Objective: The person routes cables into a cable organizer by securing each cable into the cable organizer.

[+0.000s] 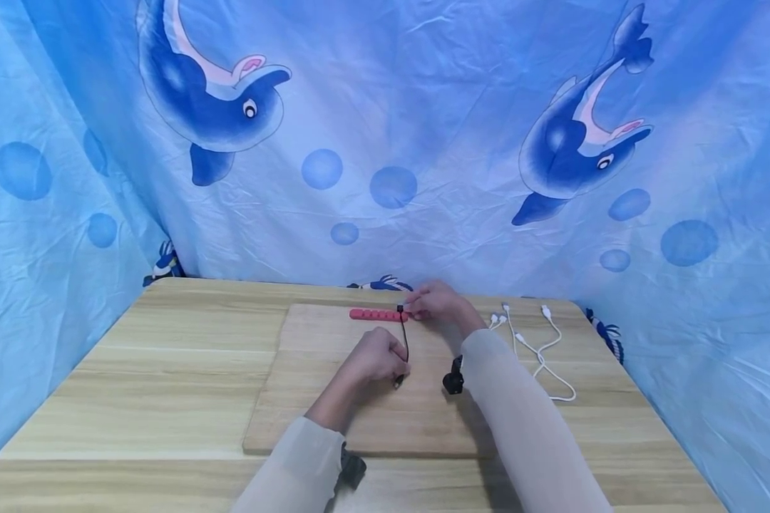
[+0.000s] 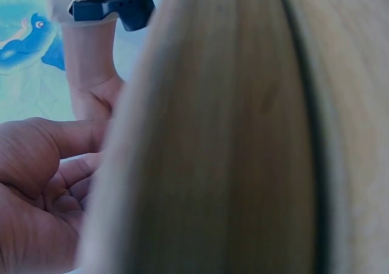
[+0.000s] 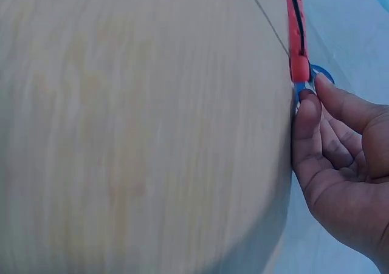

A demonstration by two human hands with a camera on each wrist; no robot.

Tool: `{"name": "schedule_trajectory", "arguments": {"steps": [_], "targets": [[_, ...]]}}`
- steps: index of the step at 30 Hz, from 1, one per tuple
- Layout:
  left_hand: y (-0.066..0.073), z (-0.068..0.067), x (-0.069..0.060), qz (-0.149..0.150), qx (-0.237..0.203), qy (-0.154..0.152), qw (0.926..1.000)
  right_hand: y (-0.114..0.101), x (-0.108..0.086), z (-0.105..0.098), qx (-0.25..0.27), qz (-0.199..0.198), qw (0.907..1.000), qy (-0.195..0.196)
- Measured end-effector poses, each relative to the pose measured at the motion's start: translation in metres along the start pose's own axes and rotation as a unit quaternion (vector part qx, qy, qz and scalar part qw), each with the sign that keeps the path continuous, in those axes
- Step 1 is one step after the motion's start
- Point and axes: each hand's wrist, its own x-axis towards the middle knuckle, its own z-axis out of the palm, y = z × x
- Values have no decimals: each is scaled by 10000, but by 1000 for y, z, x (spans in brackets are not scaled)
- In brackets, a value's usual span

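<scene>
A short black cable (image 1: 406,340) runs down from the right end of a red slotted cable holder (image 1: 375,315). Its upper black plug (image 1: 400,308) stands just behind the holder. My right hand (image 1: 435,301) pinches around that plug at the holder's end; in the right wrist view its thumb and forefinger nearly meet there, and the exact contact is partly hidden. Lower down, my left hand (image 1: 378,354) pinches the cable near its other plug (image 1: 398,382), which pokes out below the fingers. The left wrist view shows curled left fingers (image 2: 36,164), with their tips hidden behind the board.
Beneath both hands lies a wooden board (image 1: 321,399) on the wooden table (image 1: 135,399). Several white cables (image 1: 555,370) lie loose to the right, near the right forearm. A blue patterned curtain (image 1: 359,128) hangs behind the table's far edge.
</scene>
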Motion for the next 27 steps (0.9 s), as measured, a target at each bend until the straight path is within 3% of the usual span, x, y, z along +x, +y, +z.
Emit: {"name": "schedule_trajectory", "arguments": {"steps": [9, 16, 27], "targets": [[2, -1, -3, -131, -81, -32, 9999, 9, -16, -41, -716, -252, 9971, -17], [2, -2, -4, -188, -187, -8, 9996, 21, -33, -71, -237, -199, 9995, 91], [2, -2, -5, -79, -126, -14, 9999, 45, -60, -105, -594, -151, 9976, 313]]}}
